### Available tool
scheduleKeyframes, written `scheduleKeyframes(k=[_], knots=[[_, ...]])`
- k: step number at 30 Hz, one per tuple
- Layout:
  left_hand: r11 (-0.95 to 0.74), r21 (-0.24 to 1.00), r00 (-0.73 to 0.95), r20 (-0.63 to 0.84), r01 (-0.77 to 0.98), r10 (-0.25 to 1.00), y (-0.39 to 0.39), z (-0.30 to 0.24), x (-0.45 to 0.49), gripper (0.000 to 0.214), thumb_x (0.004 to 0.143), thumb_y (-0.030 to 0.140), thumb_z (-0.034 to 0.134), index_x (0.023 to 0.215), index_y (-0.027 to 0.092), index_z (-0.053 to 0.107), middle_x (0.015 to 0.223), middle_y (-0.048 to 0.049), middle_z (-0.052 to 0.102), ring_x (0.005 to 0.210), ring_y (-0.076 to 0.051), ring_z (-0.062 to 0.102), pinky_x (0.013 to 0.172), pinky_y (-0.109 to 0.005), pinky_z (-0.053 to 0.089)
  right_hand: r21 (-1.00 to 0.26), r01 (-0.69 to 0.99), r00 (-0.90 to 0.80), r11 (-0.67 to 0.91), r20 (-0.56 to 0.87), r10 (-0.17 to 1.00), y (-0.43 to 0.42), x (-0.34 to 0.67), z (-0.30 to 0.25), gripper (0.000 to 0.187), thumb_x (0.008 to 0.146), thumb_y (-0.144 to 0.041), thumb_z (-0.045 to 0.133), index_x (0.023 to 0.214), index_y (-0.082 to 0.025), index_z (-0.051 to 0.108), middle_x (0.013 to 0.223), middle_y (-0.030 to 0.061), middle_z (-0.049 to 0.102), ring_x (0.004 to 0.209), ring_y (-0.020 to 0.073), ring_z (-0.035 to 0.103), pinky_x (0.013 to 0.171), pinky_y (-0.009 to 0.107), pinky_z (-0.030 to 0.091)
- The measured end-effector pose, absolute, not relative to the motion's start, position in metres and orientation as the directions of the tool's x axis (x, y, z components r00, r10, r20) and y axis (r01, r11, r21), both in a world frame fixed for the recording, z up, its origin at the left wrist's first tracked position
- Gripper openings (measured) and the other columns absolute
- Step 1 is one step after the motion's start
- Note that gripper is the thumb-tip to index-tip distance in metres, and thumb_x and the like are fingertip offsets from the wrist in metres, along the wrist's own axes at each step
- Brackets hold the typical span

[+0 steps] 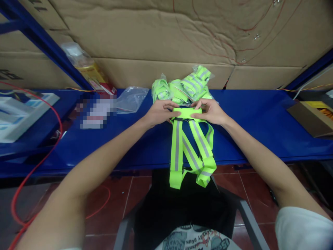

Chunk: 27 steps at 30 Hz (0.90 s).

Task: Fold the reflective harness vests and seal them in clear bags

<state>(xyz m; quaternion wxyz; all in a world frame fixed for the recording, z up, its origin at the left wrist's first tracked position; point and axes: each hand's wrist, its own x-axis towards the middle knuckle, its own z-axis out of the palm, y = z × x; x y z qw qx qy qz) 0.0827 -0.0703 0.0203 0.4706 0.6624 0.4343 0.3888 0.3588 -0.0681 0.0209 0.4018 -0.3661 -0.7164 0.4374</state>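
Note:
Between my two hands is a neon yellow reflective harness point(177, 146) with grey stripes along its straps. My left hand point(162, 113) pinches the left end of its folded top band, thumb in front. At the right end, my right hand point(210, 111) grips the same band between thumb and fingers. Several loose straps hang down from the band over the table's front edge toward my lap. Just beyond my hands lies a pile of similar neon bundles point(194, 85) in clear plastic bags.
A blue table point(249, 121) spans the view, backed by cardboard point(140, 38). Left of the pile are an empty clear bag point(132, 99) and a bottle with yellow contents point(91, 71). A red cable point(58, 119) loops at far left. An open carton point(309, 119) stands at right.

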Motion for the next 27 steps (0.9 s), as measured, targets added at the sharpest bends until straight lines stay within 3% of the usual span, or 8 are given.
scheduleKeyframes(k=[3,6,9,13,17,21,24,27], knots=[[-0.420,0.852,0.322,0.321,0.312,0.891,-0.074,0.025,0.084,0.036,0.075,0.033,0.094,0.105,0.017,0.083,0.069,0.0007,0.064,0.060,-0.011,0.056,0.055,-0.023,0.048,-0.919,0.181,-0.417,0.350,0.251,0.874,-0.066,0.361,0.021,0.069,0.054,-0.050,0.108,0.105,-0.022,0.072,0.109,0.0089,0.078,0.106,0.0286,0.074,0.077,0.036,0.062],[-0.562,0.732,0.311,0.470,0.385,0.826,-0.080,0.028,0.085,0.033,0.081,0.036,0.089,0.110,0.020,0.085,0.081,-0.0014,0.066,0.068,-0.012,0.057,0.065,-0.025,0.054,-0.885,0.262,-0.446,0.386,0.244,0.861,-0.066,0.365,0.022,0.079,0.064,-0.053,0.103,0.131,-0.020,0.074,0.104,0.0079,0.081,0.099,0.0290,0.075,0.077,0.038,0.062],[-0.622,0.666,0.331,0.526,0.412,0.783,-0.083,0.029,0.086,0.032,0.083,0.039,0.087,0.111,0.023,0.084,0.113,-0.0073,0.071,0.087,-0.016,0.066,0.075,-0.028,0.061,-0.780,0.373,-0.451,0.503,0.322,0.833,-0.068,0.367,0.023,0.061,0.076,-0.053,0.095,0.125,-0.018,0.081,0.108,0.0096,0.084,0.097,0.0304,0.077,0.088,0.045,0.062],[-0.574,0.727,0.322,0.478,0.376,0.817,-0.082,0.025,0.085,0.037,0.076,0.040,0.094,0.104,0.021,0.080,0.142,-0.0128,0.064,0.121,-0.027,0.070,0.084,-0.033,0.066,-0.665,0.456,-0.422,0.592,0.424,0.801,-0.070,0.366,0.026,0.039,0.082,-0.048,0.089,0.108,-0.020,0.086,0.111,0.0094,0.086,0.100,0.0315,0.078,0.097,0.045,0.058],[-0.553,0.758,0.335,0.451,0.346,0.827,-0.081,0.019,0.087,0.049,0.078,0.039,0.094,0.118,0.021,0.070,0.113,-0.0067,0.075,0.108,-0.023,0.075,0.091,-0.035,0.067,-0.638,0.475,-0.408,0.606,0.450,0.794,-0.070,0.366,0.026,0.034,0.081,-0.048,0.090,0.100,-0.021,0.084,0.106,0.0077,0.085,0.098,0.0311,0.076,0.092,0.043,0.057],[-0.614,0.649,0.378,0.485,0.450,0.789,-0.080,0.015,0.087,0.049,0.083,0.037,0.090,0.127,0.022,0.073,0.109,-0.0059,0.078,0.104,-0.023,0.075,0.095,-0.036,0.065,-0.640,0.462,-0.435,0.614,0.440,0.786,-0.068,0.368,0.025,0.037,0.079,-0.053,0.093,0.099,-0.023,0.084,0.103,0.0070,0.082,0.094,0.0294,0.073,0.089,0.042,0.054],[-0.624,0.582,0.379,0.497,0.521,0.780,-0.077,0.014,0.085,0.033,0.083,0.036,0.089,0.113,0.022,0.084,0.106,-0.0073,0.080,0.094,-0.022,0.073,0.082,-0.032,0.062,-0.590,0.495,-0.432,0.638,0.470,0.770,-0.065,0.372,0.026,0.050,0.072,-0.060,0.098,0.106,-0.025,0.087,0.101,0.0079,0.076,0.093,0.0281,0.067,0.083,0.041,0.052],[-0.594,0.619,0.345,0.485,0.514,0.804,-0.072,0.012,0.081,0.034,0.082,0.038,0.088,0.112,0.022,0.087,0.107,-0.0075,0.082,0.081,-0.018,0.070,0.070,-0.028,0.057,-0.603,0.540,-0.422,0.586,0.409,0.809,-0.064,0.379,0.030,0.066,0.066,-0.063,0.101,0.116,-0.023,0.085,0.081,0.0037,0.070,0.077,0.0231,0.062,0.072,0.037,0.049]])
